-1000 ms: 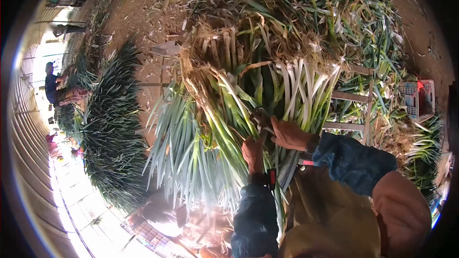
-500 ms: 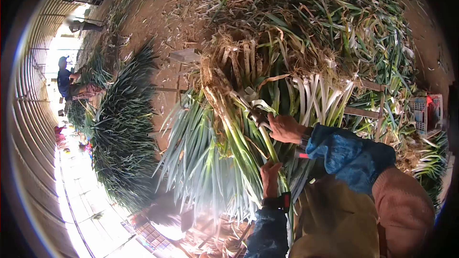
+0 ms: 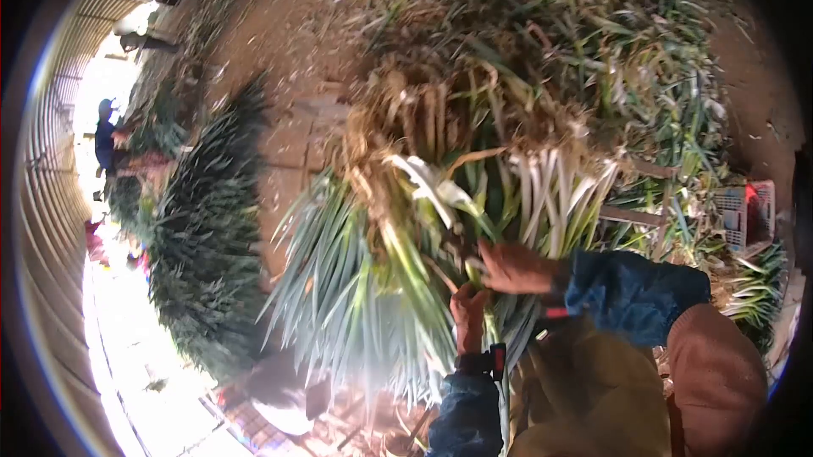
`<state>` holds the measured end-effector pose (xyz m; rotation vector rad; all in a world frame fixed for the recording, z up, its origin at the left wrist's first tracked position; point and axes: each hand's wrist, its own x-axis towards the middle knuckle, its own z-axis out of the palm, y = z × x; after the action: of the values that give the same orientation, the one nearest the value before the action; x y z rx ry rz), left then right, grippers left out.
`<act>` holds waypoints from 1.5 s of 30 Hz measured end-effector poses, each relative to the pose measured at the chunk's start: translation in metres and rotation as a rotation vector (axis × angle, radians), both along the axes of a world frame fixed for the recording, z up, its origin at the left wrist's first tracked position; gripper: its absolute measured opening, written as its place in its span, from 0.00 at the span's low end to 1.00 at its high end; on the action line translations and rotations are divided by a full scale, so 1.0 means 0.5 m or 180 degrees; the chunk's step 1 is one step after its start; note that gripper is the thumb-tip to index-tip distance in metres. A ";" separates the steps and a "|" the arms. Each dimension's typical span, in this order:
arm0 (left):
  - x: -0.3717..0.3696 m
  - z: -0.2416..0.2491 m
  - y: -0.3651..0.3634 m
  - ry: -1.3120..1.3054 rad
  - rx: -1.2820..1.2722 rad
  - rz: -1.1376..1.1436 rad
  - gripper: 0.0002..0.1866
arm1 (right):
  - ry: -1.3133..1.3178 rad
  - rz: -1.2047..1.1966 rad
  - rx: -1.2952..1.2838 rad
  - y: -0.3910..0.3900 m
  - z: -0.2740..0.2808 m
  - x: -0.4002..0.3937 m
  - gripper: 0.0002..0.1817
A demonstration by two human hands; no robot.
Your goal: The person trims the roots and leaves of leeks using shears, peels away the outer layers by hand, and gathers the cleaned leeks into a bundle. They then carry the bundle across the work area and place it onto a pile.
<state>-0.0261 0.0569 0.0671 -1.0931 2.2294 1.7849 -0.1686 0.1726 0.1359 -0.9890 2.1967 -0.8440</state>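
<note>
My left hand (image 3: 468,317) is closed around the green stalk of a leek (image 3: 429,184). Its white end points up and to the left. Just above it, my right hand (image 3: 515,267) grips the same leek from the right, fingers blurred by motion. Something dark shows at the right fingertips, too blurred to name. Beneath both hands lies a pile of leeks (image 3: 339,262) with long blue-green leaves. To the right are several leeks with clean white stems (image 3: 550,190). Others, with dry brown roots (image 3: 415,110), lie at the top of the pile.
A heap of stripped leaves (image 3: 593,42) spreads over the ground ahead. On the left stands a long stack of dark green leeks (image 3: 212,237), with a person (image 3: 106,137) beyond it. A plastic crate (image 3: 749,216) sits at right, near a wooden bar (image 3: 631,216).
My right hand has slid down the leek toward my left hand. The leek's white end has come lower and more skin shows loosened along it. The view has shifted slightly.
</note>
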 end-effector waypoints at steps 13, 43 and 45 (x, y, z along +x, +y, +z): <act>-0.055 -0.177 0.153 -0.0465 -0.2597 -0.2530 0.17 | 0.0858 0.0453 0.0069 0.254 -0.060 0.059 0.16; 0.055 -0.024 -0.149 -0.0324 0.1399 -0.0015 0.28 | -0.1219 -0.0210 0.0406 0.116 0.100 0.178 0.36; 0.095 -0.060 -0.120 -0.0044 0.2196 0.0148 0.28 | -0.1251 -0.0218 0.0664 0.122 0.112 0.183 0.36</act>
<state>0.0212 -0.0029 0.0369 -0.9829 1.3769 2.2773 -0.0773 0.2339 0.1918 -0.5923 1.9388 -0.7480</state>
